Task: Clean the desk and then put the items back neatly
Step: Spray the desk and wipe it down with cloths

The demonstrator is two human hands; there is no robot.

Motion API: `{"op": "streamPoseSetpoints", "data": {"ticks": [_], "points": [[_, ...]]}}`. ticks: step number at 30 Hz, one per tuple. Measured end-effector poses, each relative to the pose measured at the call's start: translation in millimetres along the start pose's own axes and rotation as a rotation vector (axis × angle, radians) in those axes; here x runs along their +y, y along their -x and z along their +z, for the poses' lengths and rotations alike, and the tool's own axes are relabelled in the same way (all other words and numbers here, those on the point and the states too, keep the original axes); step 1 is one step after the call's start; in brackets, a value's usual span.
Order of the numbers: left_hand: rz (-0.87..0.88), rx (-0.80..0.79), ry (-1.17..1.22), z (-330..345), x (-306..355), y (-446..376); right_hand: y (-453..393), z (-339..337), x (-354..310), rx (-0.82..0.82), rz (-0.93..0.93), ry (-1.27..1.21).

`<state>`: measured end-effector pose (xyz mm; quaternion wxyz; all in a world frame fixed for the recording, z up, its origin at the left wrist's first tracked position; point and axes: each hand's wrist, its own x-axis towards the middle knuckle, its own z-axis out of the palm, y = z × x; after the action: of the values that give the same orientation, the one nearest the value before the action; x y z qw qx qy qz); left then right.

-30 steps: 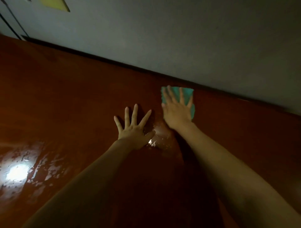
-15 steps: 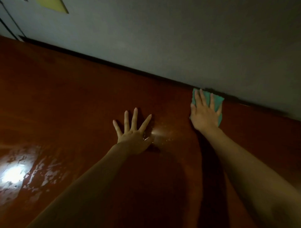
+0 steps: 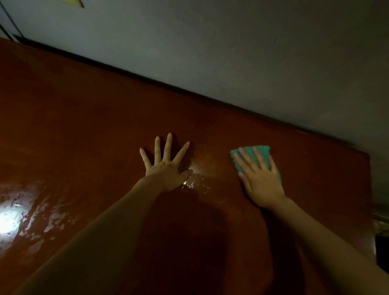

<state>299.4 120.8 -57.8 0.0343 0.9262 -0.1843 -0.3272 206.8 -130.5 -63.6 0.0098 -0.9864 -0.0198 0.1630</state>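
Pretty dim shot, but here's what's visible. The desk is a glossy reddish-brown top filling most of the frame, running on a slant from upper left down to the right edge, butted up against a grey wall.

The left hand sits near the middle of the frame, palm down flat on the desk, fingers straight and fanned wide, holding nothing. Just right of its thumb there's a small wet, shiny patch catching the light.

The right hand is right of centre, also palm down, fingers straight and pressing on a teal cloth. The cloth lies flat on the desk under the fingers, poking out past the fingertips and along the right side of the hand, a little below the desk's back edge. The hand looks a bit blurred.

Lower left of the frame has a bright glare with streaky wet marks around it. A yellow scrap peeks in at the top left on the wall.
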Motion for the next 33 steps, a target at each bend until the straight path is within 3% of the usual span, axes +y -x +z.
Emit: {"op": "streamPoseSetpoints", "data": {"ticks": [3,5,7,12,17,19,21,25,28,33], "points": [[-0.008,0.003,-0.013,0,1,0,-39,-9,5,0.032,0.37,-0.169],[-0.01,0.017,-0.014,2,2,0,-66,-18,-14,0.064,0.484,-0.236],[-0.009,0.028,-0.01,2,2,1,-76,-23,-39,0.068,0.435,-0.251],[-0.004,0.013,0.005,5,1,11,-11,10,-102,0.051,0.026,-0.1],[0.048,-0.048,-0.061,29,-6,52,93,46,-68,0.008,-0.292,0.067],[0.058,-0.06,-0.063,36,-7,62,99,41,-42,-0.038,-0.18,0.064],[0.057,-0.05,-0.053,41,-7,68,82,31,-30,0.012,0.051,-0.004],[0.059,-0.042,-0.067,52,-6,81,33,15,-53,0.049,0.447,-0.186],[0.073,-0.04,-0.097,66,-11,97,26,14,-90,0.038,0.387,-0.187],[0.079,-0.028,-0.084,78,-15,110,81,38,-156,0.045,0.053,-0.056]]}}
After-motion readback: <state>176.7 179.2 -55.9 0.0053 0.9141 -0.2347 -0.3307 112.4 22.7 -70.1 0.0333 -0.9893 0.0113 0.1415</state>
